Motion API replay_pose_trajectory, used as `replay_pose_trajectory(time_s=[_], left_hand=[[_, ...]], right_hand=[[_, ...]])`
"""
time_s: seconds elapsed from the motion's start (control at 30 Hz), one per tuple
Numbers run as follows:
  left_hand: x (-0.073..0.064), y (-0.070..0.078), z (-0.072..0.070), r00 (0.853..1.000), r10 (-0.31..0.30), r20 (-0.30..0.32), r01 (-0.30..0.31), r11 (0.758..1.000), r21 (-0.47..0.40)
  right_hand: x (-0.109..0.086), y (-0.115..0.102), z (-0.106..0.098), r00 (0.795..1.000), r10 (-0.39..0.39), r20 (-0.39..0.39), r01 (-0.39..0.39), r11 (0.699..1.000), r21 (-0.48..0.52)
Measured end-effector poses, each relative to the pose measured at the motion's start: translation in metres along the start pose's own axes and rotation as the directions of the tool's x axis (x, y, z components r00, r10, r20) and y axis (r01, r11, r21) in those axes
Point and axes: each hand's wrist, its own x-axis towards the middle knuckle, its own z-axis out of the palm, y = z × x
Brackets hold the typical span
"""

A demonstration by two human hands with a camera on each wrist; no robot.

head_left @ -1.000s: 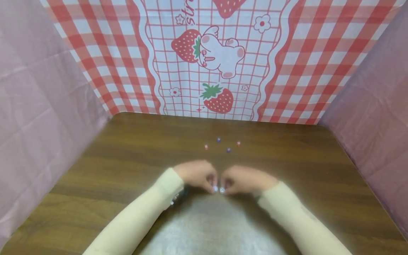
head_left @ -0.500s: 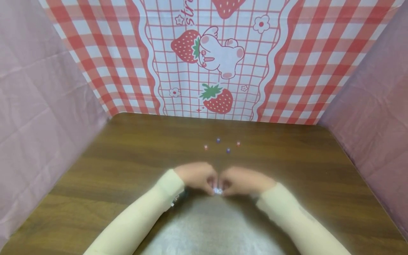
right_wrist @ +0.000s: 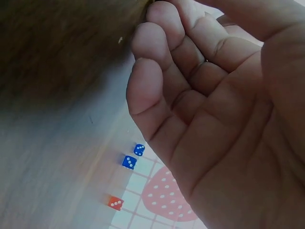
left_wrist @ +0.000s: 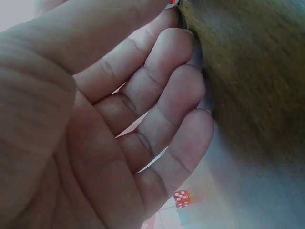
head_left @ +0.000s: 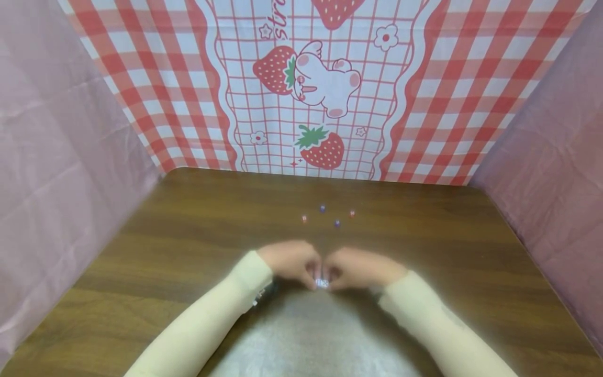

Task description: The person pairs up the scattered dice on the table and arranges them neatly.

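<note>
In the head view my left hand (head_left: pixel 293 260) and right hand (head_left: pixel 361 267) meet over the near middle of the table. The left thumb and index finger pinch a small die (head_left: pixel 318 282); a sliver of red and white on it shows at the top of the left wrist view. My right hand pinches another die (head_left: pixel 325 283), which looks pale with dark pips from above. Both dice sit side by side and seem to touch, low at the tabletop. The other fingers of each hand are bent and hold nothing. The pinching fingertips are mostly out of view in the wrist cameras.
Beyond the hands lie two red dice, one at left (head_left: pixel 304 219) and one at right (head_left: pixel 352 213), and two blue dice, a farther (head_left: pixel 322 208) and a nearer (head_left: pixel 337 223). A checkered strawberry cloth (head_left: pixel 330 94) hangs behind the wooden table (head_left: pixel 198 220).
A second ago a small gap stood between the two pinched dice. The hands have come together and the dice now stand side by side. The dice farther back have stayed put.
</note>
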Motion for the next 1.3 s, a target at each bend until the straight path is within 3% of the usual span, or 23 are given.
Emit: replay_pose_trajectory(time_s=[0.33, 0.53, 0.7, 0.83, 1.0, 1.1, 1.2, 1.3], left_hand=[[-0.002, -0.004, -0.003, 1.000, -0.013, 0.008, 0.013, 1.000, -0.010], [-0.004, -0.017, -0.015, 0.999, -0.039, -0.038, 0.039, 0.999, 0.001], [-0.003, -0.030, -0.022, 0.990, -0.060, -0.126, 0.060, 0.998, -0.002], [-0.003, -0.039, -0.027, 0.962, -0.110, -0.251, 0.117, 0.993, 0.013], [0.009, -0.051, -0.034, 0.887, -0.125, -0.444, 0.177, 0.981, 0.078], [0.020, -0.058, -0.038, 0.851, -0.128, -0.510, 0.207, 0.973, 0.101], [0.032, -0.063, -0.041, 0.835, -0.153, -0.529, 0.238, 0.967, 0.095], [0.043, -0.067, -0.043, 0.836, -0.185, -0.517, 0.250, 0.966, 0.059]], right_hand=[[-0.002, 0.003, -0.008, 1.000, 0.017, 0.018, -0.017, 1.000, 0.000], [-0.013, 0.015, -0.025, 0.982, 0.186, 0.010, -0.186, 0.982, -0.042], [-0.016, 0.027, -0.036, 0.954, 0.281, -0.104, -0.286, 0.958, -0.029], [-0.016, 0.039, -0.039, 0.915, 0.335, -0.223, -0.335, 0.941, 0.038], [-0.007, 0.057, -0.042, 0.883, 0.319, -0.344, -0.322, 0.945, 0.052], [0.001, 0.064, -0.044, 0.868, 0.318, -0.381, -0.319, 0.946, 0.062], [0.006, 0.066, -0.046, 0.849, 0.362, -0.384, -0.348, 0.931, 0.107], [0.011, 0.066, -0.047, 0.831, 0.417, -0.369, -0.389, 0.909, 0.151]])
